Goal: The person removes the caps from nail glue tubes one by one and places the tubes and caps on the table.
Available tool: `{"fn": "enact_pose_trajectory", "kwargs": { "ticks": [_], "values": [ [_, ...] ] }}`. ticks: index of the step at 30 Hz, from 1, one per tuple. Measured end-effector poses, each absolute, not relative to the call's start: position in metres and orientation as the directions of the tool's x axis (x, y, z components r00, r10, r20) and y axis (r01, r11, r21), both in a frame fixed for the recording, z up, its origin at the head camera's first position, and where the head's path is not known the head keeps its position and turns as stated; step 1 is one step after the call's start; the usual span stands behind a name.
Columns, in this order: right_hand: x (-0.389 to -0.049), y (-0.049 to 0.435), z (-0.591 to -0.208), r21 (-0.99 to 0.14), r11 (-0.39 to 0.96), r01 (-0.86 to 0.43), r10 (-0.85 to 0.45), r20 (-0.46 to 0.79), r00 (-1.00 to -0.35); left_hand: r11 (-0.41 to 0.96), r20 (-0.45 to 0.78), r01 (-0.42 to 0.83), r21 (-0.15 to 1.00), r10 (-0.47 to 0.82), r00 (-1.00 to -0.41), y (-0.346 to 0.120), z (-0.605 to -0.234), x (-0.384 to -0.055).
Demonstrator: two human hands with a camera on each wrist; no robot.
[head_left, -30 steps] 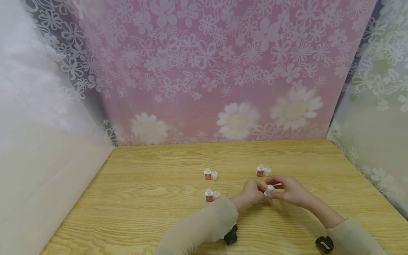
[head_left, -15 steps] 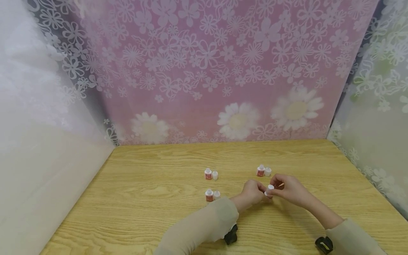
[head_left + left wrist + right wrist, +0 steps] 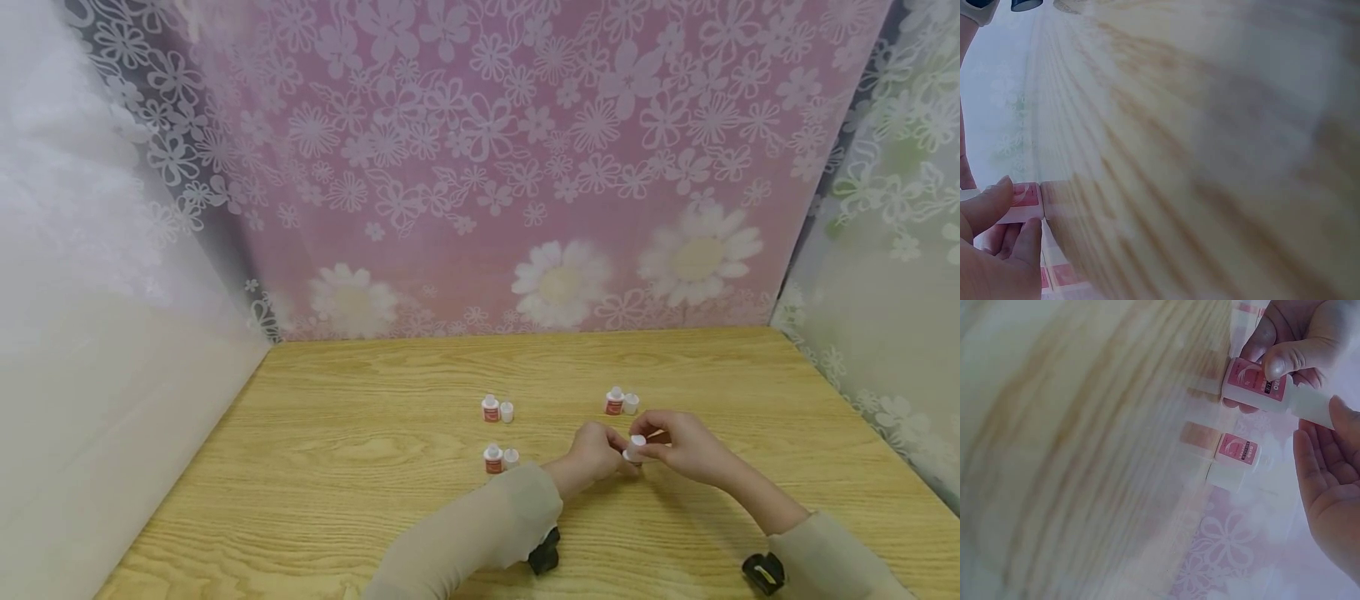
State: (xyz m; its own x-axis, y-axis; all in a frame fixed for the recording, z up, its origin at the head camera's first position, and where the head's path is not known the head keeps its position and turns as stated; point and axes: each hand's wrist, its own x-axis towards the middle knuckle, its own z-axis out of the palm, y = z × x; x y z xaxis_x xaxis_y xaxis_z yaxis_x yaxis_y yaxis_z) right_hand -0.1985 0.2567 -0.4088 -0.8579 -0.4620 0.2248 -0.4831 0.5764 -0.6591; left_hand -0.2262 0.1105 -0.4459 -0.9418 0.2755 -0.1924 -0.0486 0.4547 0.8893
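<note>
My left hand (image 3: 596, 454) holds the body of a small white bottle (image 3: 1254, 384) with a red label, thumb across the label in the right wrist view. With thumb and fingers my right hand (image 3: 686, 450) pinches the white cap (image 3: 1311, 405) at the bottle's neck. In the left wrist view the left hand (image 3: 991, 237) grips the same bottle (image 3: 1025, 197) low at the table. Just behind the hands stands an uncapped bottle (image 3: 614, 403) of the same kind, its white cap (image 3: 632, 403) beside it.
Left of the hands are two more open bottles, one farther back (image 3: 491, 410) and one nearer (image 3: 492, 460), each with a cap at its right. The wooden table (image 3: 337, 467) is enclosed by flowered sheets (image 3: 450, 167) at the back and sides.
A second ago the right fingers were spread more loosely round the cap; they have since closed in on it. The left hand and the standing bottles have stayed in place.
</note>
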Motion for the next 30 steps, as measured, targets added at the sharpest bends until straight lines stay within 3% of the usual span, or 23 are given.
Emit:
{"fn": "enact_pose_trajectory", "kwargs": {
  "ticks": [14,30],
  "values": [
    [-0.1967,0.2490,-0.4093,-0.608,0.679,-0.411,-0.340,0.236,-0.911,0.457,-0.153,-0.007,0.889,0.282,-0.947,0.1097,-0.4469,-0.2266],
    [-0.1964,0.2533,-0.4076,-0.671,0.570,-0.474,-0.473,0.204,-0.857,0.433,-0.201,-0.052,0.900,0.305,-0.931,0.1079,-0.4425,-0.2248]
  ]
}}
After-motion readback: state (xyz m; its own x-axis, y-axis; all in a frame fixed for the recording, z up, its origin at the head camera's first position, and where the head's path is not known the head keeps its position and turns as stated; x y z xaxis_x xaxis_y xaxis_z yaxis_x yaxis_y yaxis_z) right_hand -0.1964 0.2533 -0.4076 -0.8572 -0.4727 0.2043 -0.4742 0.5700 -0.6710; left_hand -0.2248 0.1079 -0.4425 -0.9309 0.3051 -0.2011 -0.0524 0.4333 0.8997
